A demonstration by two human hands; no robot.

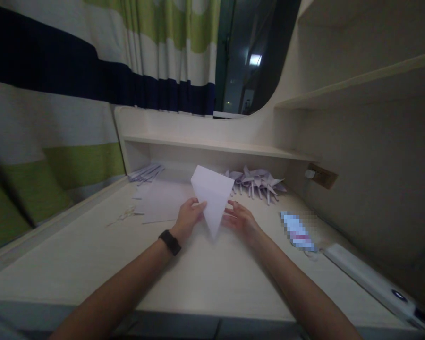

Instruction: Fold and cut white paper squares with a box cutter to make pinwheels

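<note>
A sheet of white paper (212, 191), folded to a downward point with a wide top, stands above the desk in front of me. My left hand (189, 218) grips its left edge, thumb on the front face and the other fingers mostly hidden behind. Beside the right edge is my right hand (241, 219), its fingers apart and their tips at or just behind the paper; I cannot tell whether they touch it. Flat white paper sheets (165, 196) lie on the desk beyond my left hand.
Folded paper pinwheels (257, 182) are heaped at the back right, rolled or folded paper strips (147, 172) at the back left. Small pale scraps (127, 213) lie left. A pixelated phone-like object (297, 231) and a long white device (368, 278) are at right, below a wall socket (322, 175).
</note>
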